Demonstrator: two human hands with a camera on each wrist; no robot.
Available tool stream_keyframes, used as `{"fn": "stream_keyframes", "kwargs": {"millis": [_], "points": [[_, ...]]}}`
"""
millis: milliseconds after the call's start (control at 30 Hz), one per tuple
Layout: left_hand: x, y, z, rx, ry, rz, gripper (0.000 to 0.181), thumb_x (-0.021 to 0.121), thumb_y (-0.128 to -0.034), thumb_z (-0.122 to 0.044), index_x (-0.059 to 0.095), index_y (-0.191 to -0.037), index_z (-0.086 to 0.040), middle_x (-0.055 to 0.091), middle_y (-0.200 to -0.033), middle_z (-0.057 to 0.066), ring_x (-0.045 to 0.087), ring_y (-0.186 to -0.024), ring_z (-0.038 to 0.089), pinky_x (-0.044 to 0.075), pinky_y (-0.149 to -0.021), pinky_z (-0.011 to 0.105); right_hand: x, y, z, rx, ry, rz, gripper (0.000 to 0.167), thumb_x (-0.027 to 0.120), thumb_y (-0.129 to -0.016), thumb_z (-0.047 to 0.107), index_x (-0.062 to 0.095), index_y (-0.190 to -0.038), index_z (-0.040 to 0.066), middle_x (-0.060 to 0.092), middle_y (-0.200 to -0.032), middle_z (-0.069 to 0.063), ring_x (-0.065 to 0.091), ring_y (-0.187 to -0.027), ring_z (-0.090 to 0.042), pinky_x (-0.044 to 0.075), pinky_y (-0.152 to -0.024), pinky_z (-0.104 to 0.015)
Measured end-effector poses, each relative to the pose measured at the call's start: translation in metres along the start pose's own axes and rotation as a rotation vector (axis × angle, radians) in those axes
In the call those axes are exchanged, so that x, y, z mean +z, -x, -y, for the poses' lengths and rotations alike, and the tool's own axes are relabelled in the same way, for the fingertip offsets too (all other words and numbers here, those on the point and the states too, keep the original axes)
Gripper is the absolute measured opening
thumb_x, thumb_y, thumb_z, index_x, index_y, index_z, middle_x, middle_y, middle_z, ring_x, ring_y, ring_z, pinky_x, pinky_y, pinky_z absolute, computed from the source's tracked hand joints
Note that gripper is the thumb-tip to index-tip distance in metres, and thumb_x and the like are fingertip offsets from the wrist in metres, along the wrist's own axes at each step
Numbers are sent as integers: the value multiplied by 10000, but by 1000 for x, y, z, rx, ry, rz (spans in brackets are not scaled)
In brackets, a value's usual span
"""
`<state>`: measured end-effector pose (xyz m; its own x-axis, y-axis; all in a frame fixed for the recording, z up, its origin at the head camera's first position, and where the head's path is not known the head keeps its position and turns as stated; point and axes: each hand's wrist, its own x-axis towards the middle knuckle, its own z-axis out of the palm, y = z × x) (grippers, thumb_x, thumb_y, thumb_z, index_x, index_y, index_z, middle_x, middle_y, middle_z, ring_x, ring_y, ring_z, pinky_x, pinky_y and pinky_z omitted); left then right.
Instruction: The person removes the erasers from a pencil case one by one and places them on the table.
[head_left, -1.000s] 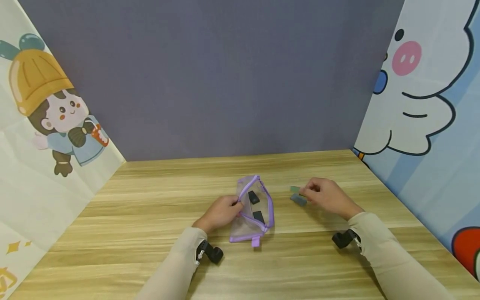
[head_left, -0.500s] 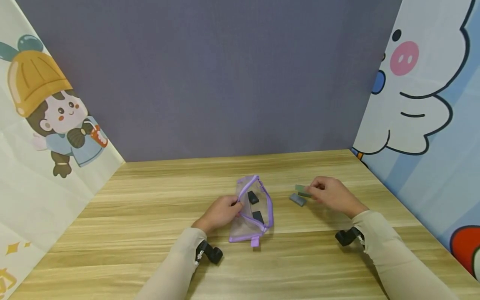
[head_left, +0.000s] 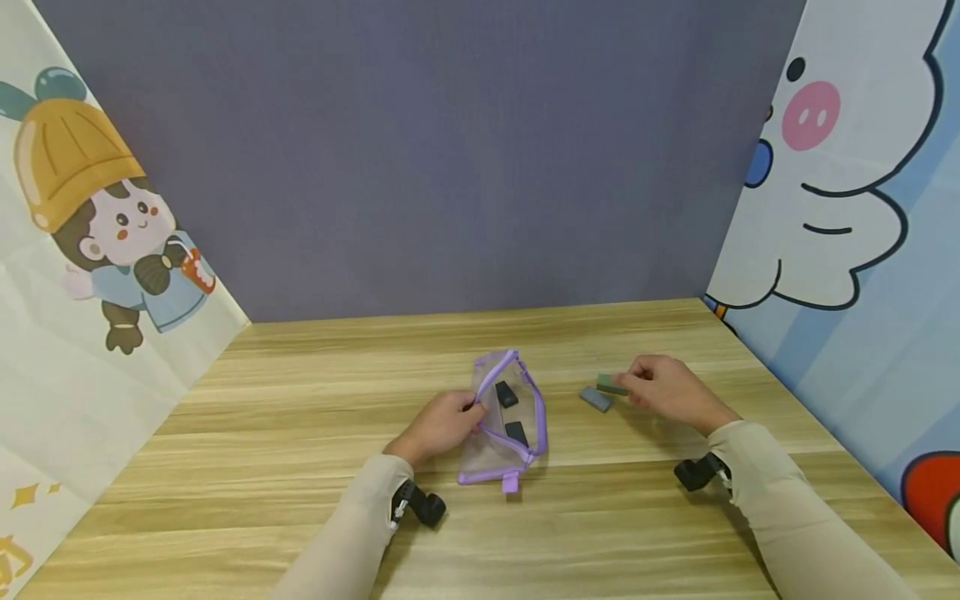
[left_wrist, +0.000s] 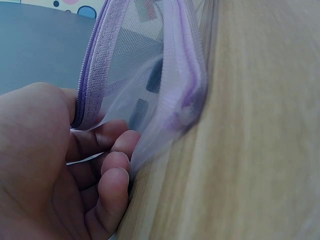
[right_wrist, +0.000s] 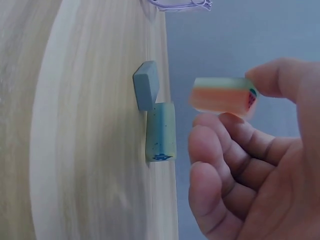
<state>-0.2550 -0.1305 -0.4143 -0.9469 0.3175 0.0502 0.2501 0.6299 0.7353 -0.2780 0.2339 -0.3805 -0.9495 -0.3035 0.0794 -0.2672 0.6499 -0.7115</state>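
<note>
Right hand (right_wrist: 275, 185) pinches a small rectangular banded block (right_wrist: 220, 96), pale green over orange, between thumb and curled fingers, raised above the wood-grained table (head_left: 300, 500). Close together nearby lie a grey-blue block (right_wrist: 146, 86) and a green block (right_wrist: 161, 132), blue-striped. Left hand (head_left: 442, 427), forearm reaching forward, grips the lilac zippered edge of a translucent mesh pouch (head_left: 542, 425).

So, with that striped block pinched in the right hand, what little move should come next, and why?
Probably carry the striped block to the pouch. The right hand already pinches it, the left hand grips the pouch, whose mouth gapes open, and two dark blocks lie inside, so this one likely belongs there too.
</note>
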Motion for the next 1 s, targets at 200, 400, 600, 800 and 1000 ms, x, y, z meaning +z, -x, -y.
{"fn": "stream_keyframes", "kwargs": {"millis": [200, 400, 600, 800, 1000], "points": [[-1, 1, -1, 2, -12, -4, 293, 525, -1022, -268, 616, -769, -153, 635, -725, -24, 470, -559, 115, 397, -494, 267, 0, -1, -4, 19, 4, 6, 417, 586, -1010, 405, 626, -894, 7, 645, -778, -129, 520, -608, -222, 442, -529, -337], [0, -1, 0, 5, -12, -7, 286, 529, -1019, -265, 615, -770, -153, 635, -723, -24, 480, -563, 118, 404, -500, 271, -1, -1, -6, 28, 18, 2, 389, 586, -1014, 375, 637, -888, 11, 654, -780, -116, 546, -626, -243, 461, -544, -352], [0, -1, 0, 8, -3, -9, 276, 533, -1015, -253, 612, -773, -146, 636, -727, -24, 495, -572, 126, 412, -503, 280, -1, 0, -6, 31, 12, 5, 411, 595, -1006, 398, 635, -890, 7, 652, -781, -121, 539, -623, -234, 450, -534, -343], [0, 0, 1, 1, -3, 0, 281, 531, -1019, -256, 616, -773, -148, 636, -725, -19, 487, -564, 115, 408, -497, 265, -2, 1, -5, 43, 14, 15, 407, 613, -995, 398, 612, -879, 8, 640, -779, -121, 522, -627, -235, 429, -537, -336], [0, 0, 1, 2, -6, 1, 285, 530, -1019, -277, 620, -778, -154, 636, -721, -25, 490, -564, 113, 413, -499, 268, -2, 1, -6, 36, 46, 19, 431, 607, -992, 430, 612, -867, 17, 631, -756, -105, 525, -616, -228, 428, -528, -334]]}}
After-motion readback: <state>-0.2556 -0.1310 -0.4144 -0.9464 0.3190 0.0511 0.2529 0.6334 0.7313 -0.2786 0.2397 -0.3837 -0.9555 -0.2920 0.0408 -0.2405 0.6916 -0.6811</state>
